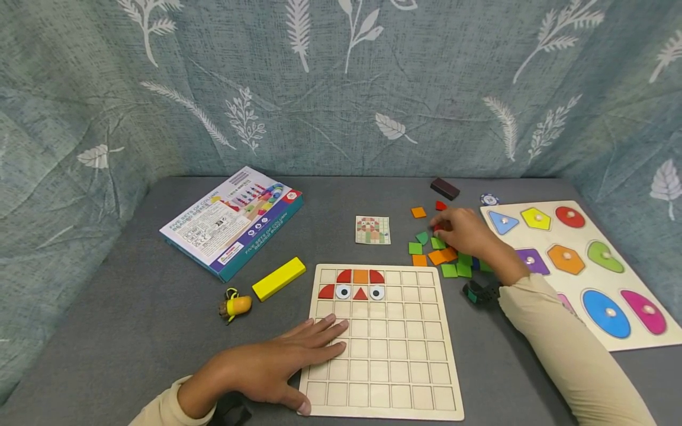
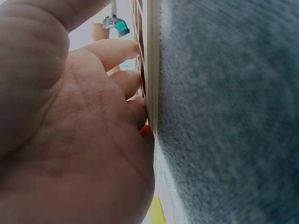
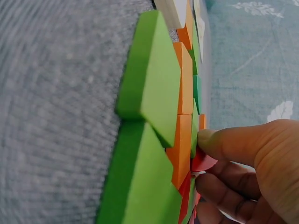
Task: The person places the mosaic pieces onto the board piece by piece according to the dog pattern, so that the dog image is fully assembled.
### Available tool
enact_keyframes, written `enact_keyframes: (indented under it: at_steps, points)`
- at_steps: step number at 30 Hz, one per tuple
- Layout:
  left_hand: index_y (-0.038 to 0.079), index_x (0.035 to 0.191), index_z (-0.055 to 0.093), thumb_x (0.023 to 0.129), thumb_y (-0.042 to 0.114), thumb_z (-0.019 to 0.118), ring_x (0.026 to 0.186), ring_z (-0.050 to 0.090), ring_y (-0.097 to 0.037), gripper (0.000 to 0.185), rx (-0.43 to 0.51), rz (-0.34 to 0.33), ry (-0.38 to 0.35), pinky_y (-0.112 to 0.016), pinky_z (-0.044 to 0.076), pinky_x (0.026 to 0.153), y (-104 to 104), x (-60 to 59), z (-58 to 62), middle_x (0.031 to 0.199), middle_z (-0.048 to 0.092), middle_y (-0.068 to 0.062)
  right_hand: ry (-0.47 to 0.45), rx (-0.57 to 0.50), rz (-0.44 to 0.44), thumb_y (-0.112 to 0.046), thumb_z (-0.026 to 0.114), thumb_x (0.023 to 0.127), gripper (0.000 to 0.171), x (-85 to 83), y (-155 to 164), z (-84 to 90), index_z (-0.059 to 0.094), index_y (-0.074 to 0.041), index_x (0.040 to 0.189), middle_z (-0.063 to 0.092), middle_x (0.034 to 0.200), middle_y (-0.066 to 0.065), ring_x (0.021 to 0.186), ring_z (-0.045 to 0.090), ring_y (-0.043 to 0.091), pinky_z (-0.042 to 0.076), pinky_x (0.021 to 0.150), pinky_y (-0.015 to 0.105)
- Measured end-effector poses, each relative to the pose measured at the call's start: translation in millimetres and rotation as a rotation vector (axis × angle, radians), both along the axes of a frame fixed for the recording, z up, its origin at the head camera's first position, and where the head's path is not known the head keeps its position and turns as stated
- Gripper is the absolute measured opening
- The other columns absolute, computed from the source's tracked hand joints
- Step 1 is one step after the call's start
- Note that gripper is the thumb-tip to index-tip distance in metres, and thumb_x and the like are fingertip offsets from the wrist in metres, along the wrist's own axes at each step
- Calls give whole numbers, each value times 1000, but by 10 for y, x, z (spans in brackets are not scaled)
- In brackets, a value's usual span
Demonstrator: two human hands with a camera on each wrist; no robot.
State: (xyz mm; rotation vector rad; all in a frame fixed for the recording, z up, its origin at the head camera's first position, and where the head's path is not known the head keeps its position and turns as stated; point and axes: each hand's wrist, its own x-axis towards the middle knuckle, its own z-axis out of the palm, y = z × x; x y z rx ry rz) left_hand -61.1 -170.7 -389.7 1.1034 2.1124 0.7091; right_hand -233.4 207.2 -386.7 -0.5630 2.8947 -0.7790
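Note:
A wooden grid board (image 1: 394, 360) lies in front of me. On its upper rows sit red curved pieces (image 1: 344, 276), an orange square (image 1: 360, 276), a red triangle (image 1: 360, 294) and two eye tiles (image 1: 343, 291). My left hand (image 1: 277, 364) rests with spread, straight fingers on the board's left side, its thumb at the lower left corner. Beyond the board's upper right corner, my right hand (image 1: 471, 236) reaches into a loose pile of green squares (image 1: 449, 270) and orange squares (image 1: 419, 260). Between thumb and fingers it pinches a red curved piece (image 3: 203, 162).
A small pattern card (image 1: 373, 230) lies behind the board. To the left are a boxed toy (image 1: 229, 222), a yellow block (image 1: 279, 278) and an acorn-like toy (image 1: 235, 305). A shape puzzle (image 1: 572, 287) lies right, with a dark block (image 1: 444, 189) and poker chip (image 1: 489, 199) further back.

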Motion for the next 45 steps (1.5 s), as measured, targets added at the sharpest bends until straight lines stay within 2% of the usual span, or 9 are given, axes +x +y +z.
enact_keyframes:
  at_steps: [3, 5, 12, 17, 21, 24, 34, 41, 45]
  points:
    - [22, 155, 25, 84, 39, 74, 147, -6, -21, 89, -4, 1, -5, -53, 2, 115, 3, -1, 2, 163, -2, 7, 4, -17, 4, -2, 61, 94, 18, 6, -2, -6, 70, 4, 109, 68, 97, 14, 77, 57, 23, 46, 68, 37]
    - [23, 155, 25, 84, 40, 74, 147, -6, -21, 89, -6, 3, -7, -54, 2, 115, 5, -2, 1, 163, -2, 7, 10, -32, 10, -1, 58, 95, 19, 13, -4, -5, 70, 5, 109, 68, 97, 15, 73, 57, 22, 47, 64, 35]
    - [22, 156, 24, 84, 38, 74, 147, -7, -21, 88, -12, -7, -20, -53, 0, 115, 2, -5, -1, 163, -3, 7, 51, -80, 34, 1, 54, 96, 22, 52, -19, 22, 69, 5, 111, 67, 100, 18, 55, 47, 18, 41, 50, 31]
    - [21, 157, 19, 87, 40, 70, 146, -12, -20, 88, -26, -42, -19, -51, -3, 116, -3, -17, -6, 162, -8, 5, 63, -117, 60, -1, 58, 96, 20, 88, -47, 53, 70, 3, 111, 69, 98, 14, 68, 55, 20, 46, 58, 33]
    - [20, 157, 18, 88, 42, 68, 146, -12, -21, 88, -22, -56, -14, -51, -3, 116, -4, -18, -13, 162, -8, 5, 6, -156, 64, -4, 62, 95, 20, 139, -62, 64, 70, 1, 113, 70, 101, 11, 84, 62, 21, 51, 69, 34]
    - [20, 157, 18, 88, 43, 68, 146, -12, -21, 88, -9, -63, -13, -51, -3, 116, -3, -21, -28, 163, -7, 5, -30, -172, 73, -4, 62, 95, 20, 187, -74, 68, 70, 0, 113, 69, 103, 10, 87, 64, 21, 52, 72, 34]
    - [21, 157, 19, 88, 41, 69, 147, -11, -21, 88, -5, -53, -24, -52, -2, 115, -27, -15, -19, 163, -6, 5, -51, -171, 236, 1, 64, 91, 17, 340, -280, 99, 72, 0, 106, 69, 101, 8, 73, 57, 15, 48, 62, 28]
    - [22, 156, 20, 88, 39, 70, 147, -10, -22, 86, 1, -59, -19, -53, -2, 115, -22, -25, -12, 163, -6, 4, -67, -162, 327, 3, 63, 90, 19, 454, -406, 113, 73, -1, 106, 69, 104, 6, 84, 58, 16, 49, 68, 29]
    - [22, 156, 22, 89, 40, 69, 147, -11, -23, 84, 13, -70, -10, -52, -3, 115, -27, -31, -21, 163, -6, 2, -56, -162, 373, 3, 65, 89, 18, 506, -459, 124, 74, -2, 103, 68, 100, 3, 83, 57, 16, 48, 67, 29]
